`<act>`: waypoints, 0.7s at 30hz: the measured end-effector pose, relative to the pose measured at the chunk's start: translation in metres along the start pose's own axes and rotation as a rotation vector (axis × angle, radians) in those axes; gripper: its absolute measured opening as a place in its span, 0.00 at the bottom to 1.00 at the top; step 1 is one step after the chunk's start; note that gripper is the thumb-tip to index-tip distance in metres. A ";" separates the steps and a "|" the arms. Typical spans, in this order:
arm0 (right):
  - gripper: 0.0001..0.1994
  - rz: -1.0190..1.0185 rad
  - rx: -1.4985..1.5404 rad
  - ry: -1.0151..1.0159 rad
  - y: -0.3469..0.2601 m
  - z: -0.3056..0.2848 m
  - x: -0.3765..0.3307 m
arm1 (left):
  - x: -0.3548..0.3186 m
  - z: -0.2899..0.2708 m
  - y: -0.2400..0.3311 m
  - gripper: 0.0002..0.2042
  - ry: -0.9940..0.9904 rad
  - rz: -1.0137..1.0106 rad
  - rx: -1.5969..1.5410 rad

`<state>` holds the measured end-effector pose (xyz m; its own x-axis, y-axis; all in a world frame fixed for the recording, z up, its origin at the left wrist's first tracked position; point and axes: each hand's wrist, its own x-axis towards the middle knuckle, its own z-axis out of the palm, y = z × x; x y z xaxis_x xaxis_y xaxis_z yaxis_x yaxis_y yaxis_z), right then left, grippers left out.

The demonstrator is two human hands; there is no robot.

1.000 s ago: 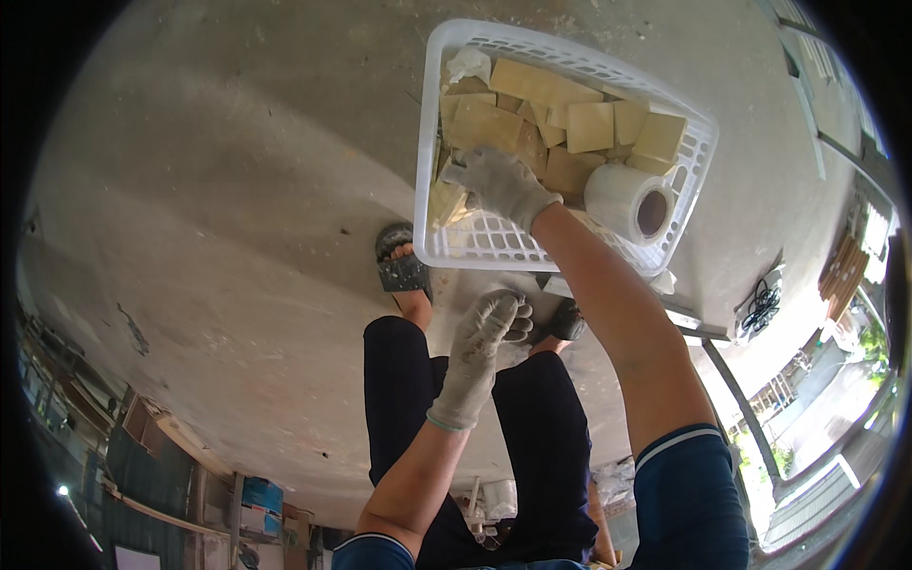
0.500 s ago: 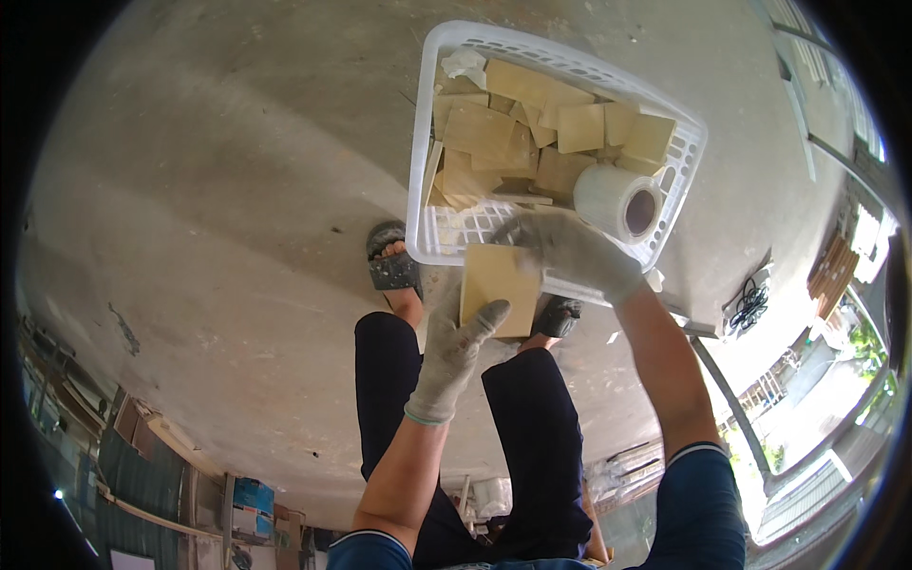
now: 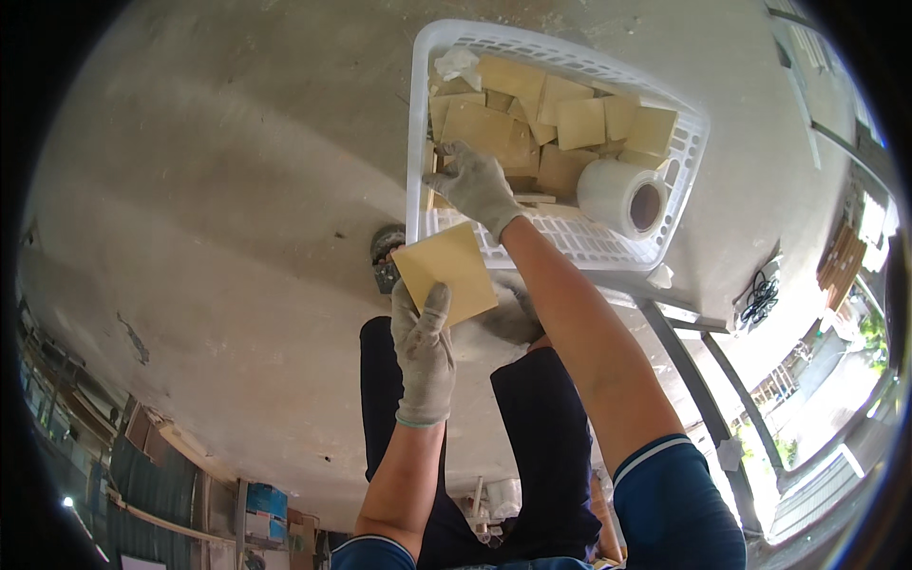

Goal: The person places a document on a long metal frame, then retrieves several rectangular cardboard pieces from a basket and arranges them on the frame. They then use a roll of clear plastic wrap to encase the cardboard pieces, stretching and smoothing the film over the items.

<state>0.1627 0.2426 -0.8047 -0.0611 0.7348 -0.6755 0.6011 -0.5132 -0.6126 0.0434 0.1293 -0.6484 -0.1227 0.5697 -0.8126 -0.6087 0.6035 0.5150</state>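
Observation:
My gloved left hand [image 3: 424,356] is closed on a square tan board piece [image 3: 446,273], its thumb lying across the face. The piece is tilted, just in front of the near edge of a white plastic basket [image 3: 415,123]. Inside the basket, toward its left side, is my gloved right hand [image 3: 475,185]. Its thumb and fingers are apart, over or touching the pieces there; what lies under the palm is hidden. Several similar flat tan pieces [image 3: 581,124] lie loosely piled in the basket. A white roll [image 3: 617,198] rests on its side at the basket's right end.
Crumpled white material [image 3: 458,66] lies in the basket's far left corner. The basket is on a concrete floor [image 3: 237,237]. Grey metal bars [image 3: 679,356] run beside my right arm, and a coil of black cable [image 3: 759,297] lies farther right.
My right hand has moved left and away from me, from beside the held piece into the basket. My left hand has shifted slightly left, and its piece is now turned at an angle.

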 end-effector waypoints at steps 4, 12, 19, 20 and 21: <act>0.26 -0.041 0.001 0.034 -0.011 -0.002 0.002 | 0.001 0.000 0.003 0.20 -0.026 -0.033 -0.052; 0.17 0.036 -0.199 0.106 0.005 -0.008 -0.002 | 0.005 -0.009 0.007 0.18 -0.166 -0.011 0.010; 0.17 -0.226 0.043 -0.118 -0.021 -0.097 -0.089 | 0.009 -0.011 0.014 0.20 -0.181 0.103 0.256; 0.19 -0.206 0.090 -0.238 -0.026 -0.111 -0.103 | 0.009 -0.011 0.015 0.22 -0.222 0.049 0.219; 0.21 -0.243 0.156 -0.364 -0.029 -0.120 -0.109 | 0.008 -0.011 0.016 0.25 -0.257 -0.011 0.192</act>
<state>0.2475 0.2307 -0.6647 -0.4779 0.6527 -0.5878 0.4094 -0.4266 -0.8065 0.0244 0.1377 -0.6498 0.0997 0.6703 -0.7354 -0.4465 0.6906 0.5690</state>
